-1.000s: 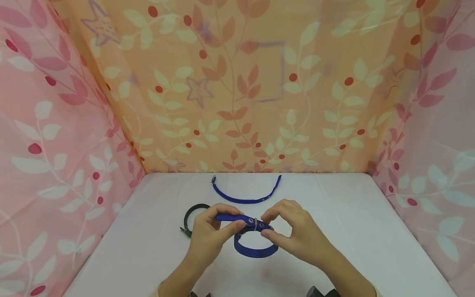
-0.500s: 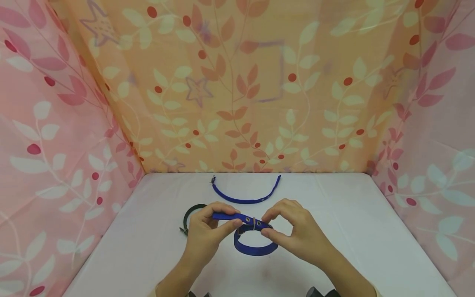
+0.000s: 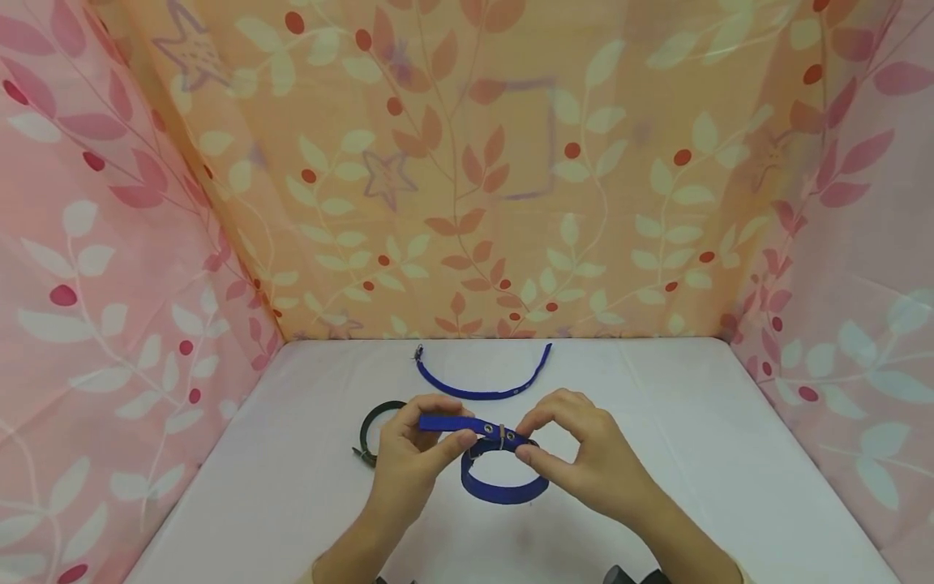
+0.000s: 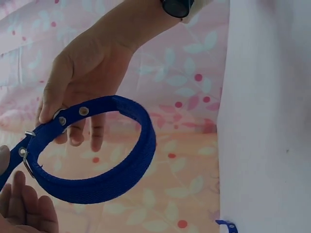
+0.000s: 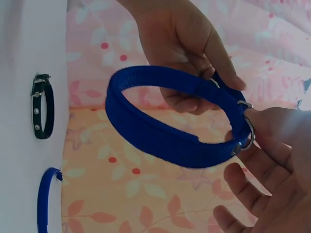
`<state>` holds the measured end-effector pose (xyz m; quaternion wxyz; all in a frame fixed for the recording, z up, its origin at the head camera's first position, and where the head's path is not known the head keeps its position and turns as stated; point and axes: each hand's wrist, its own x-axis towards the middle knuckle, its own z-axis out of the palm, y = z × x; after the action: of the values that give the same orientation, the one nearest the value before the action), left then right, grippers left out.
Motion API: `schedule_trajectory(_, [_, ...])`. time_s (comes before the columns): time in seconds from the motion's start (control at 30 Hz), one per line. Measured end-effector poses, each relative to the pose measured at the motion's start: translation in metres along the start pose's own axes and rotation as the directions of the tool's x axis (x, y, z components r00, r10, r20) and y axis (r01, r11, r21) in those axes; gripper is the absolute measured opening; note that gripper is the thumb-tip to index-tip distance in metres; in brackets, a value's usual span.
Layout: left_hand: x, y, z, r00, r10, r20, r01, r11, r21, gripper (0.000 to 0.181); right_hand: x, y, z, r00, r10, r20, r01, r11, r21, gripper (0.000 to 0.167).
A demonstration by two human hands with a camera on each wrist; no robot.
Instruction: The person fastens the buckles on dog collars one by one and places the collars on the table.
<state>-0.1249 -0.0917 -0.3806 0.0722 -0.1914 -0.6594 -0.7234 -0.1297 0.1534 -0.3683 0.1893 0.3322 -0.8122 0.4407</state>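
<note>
A blue collar [image 3: 505, 493] with metal eyelets and a buckle is held in the air as a closed loop. In the head view the left hand [image 3: 413, 454] pinches its strap by the free end, which points left. At the buckle end, the right hand [image 3: 576, 446] holds the strap between thumb and index finger. The left wrist view shows the loop [image 4: 97, 187] hanging between both hands, the strap passing through the metal buckle. The loop [image 5: 160, 141] also shows in the right wrist view, with a metal ring near the fingers.
A dark green collar [image 3: 370, 422], looped, lies on the white table [image 3: 255, 487] just left of the left hand. Farther back lies another blue collar [image 3: 481, 395], curved and unfastened. Patterned cloth [image 3: 452, 203] stands behind the table and at both sides.
Both hands keep their hold on the blue collar and have barely moved. The free end of the strap has tilted slightly in the left hand.
</note>
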Motion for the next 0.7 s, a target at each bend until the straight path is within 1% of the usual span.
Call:
schedule_trajectory(0.03, [0.000, -0.001, 0.000, 1.000, -0.025, 0.012, 0.025, 1.000, -0.005, 0.035, 0.000, 0.000, 0.000, 1.000, -0.010, -0.018, 0.011, 1.000, 0.015, 0.026])
schedule_trajectory(0.13, [0.001, -0.004, 0.002, 0.996, -0.075, 0.051, 0.074, 0.997, 0.019, 0.037, 0.000, 0.000, 0.000, 0.998, -0.014, -0.064, 0.017, 0.999, 0.046, 0.031])
schedule_trajectory(0.2, [0.001, -0.006, 0.003, 0.994, -0.083, 0.071, 0.079, 0.995, 0.058, 0.036, 0.000, 0.000, 0.000, 0.997, -0.004, -0.083, 0.009, 0.998, 0.059, 0.032])
schedule_trajectory(0.23, [0.001, -0.007, 0.004, 0.994, -0.074, 0.078, 0.068, 0.994, 0.084, 0.034, 0.000, 0.000, 0.000, 0.996, 0.005, -0.089, 0.000, 0.998, 0.065, 0.033])
schedule_trajectory(0.33, [-0.001, -0.011, 0.005, 0.996, -0.005, 0.093, -0.008, 0.991, 0.134, 0.029, 0.000, -0.001, 0.000, 0.995, 0.030, -0.098, -0.023, 0.997, 0.076, 0.033])
schedule_trajectory(0.43, [-0.003, -0.012, 0.007, 0.993, 0.073, 0.092, -0.087, 0.982, 0.168, 0.024, 0.000, 0.000, 0.001, 0.994, 0.024, -0.103, -0.015, 0.996, 0.087, 0.033])
schedule_trajectory(0.57, [-0.005, -0.013, 0.008, 0.983, 0.155, 0.094, -0.169, 0.973, 0.159, 0.020, 0.001, 0.003, 0.003, 0.994, -0.014, -0.105, 0.024, 0.995, 0.099, 0.033])
schedule_trajectory(0.63, [-0.005, -0.015, 0.009, 0.975, 0.196, 0.102, -0.209, 0.967, 0.143, 0.019, 0.001, 0.004, 0.004, 0.994, -0.036, -0.101, 0.046, 0.994, 0.103, 0.033])
schedule_trajectory(0.7, [-0.006, -0.016, 0.010, 0.969, 0.222, 0.109, -0.235, 0.965, 0.120, 0.019, 0.002, 0.005, 0.005, 0.994, -0.056, -0.090, 0.065, 0.992, 0.107, 0.034])
